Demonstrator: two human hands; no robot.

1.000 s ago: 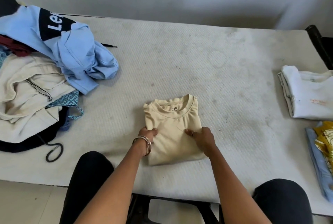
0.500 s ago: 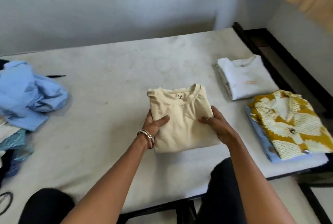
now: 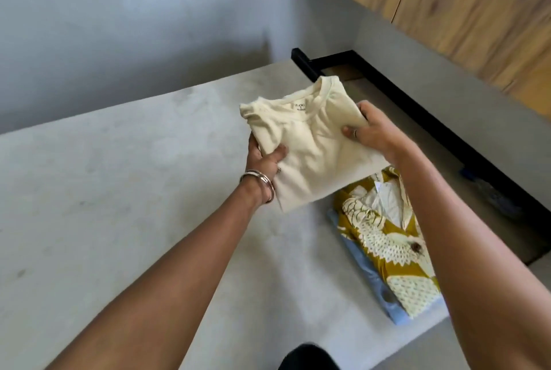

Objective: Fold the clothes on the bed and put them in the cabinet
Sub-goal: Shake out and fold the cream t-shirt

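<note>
A folded cream T-shirt (image 3: 310,143) is lifted off the white mattress (image 3: 119,191), collar pointing away from me. My left hand (image 3: 265,161) grips its left edge, thumb on top, bangles on the wrist. My right hand (image 3: 372,131) grips its right edge, thumb pressed on the cloth. Below the shirt, at the mattress's right side, lies a folded yellow patterned shirt (image 3: 387,244) on a folded light-blue garment (image 3: 372,289). The white folded shirt seen earlier is hidden behind the cream one.
The black bed frame (image 3: 387,83) runs along the right edge, with floor beyond it. A wooden cabinet (image 3: 447,3) hangs on the wall at the upper right. My dark-clothed knee (image 3: 307,357) shows at the bottom.
Both hands have raised the cream T-shirt off the mattress and carried it right, over the folded pile. My view has swung right, so the unfolded heap has left the frame.
</note>
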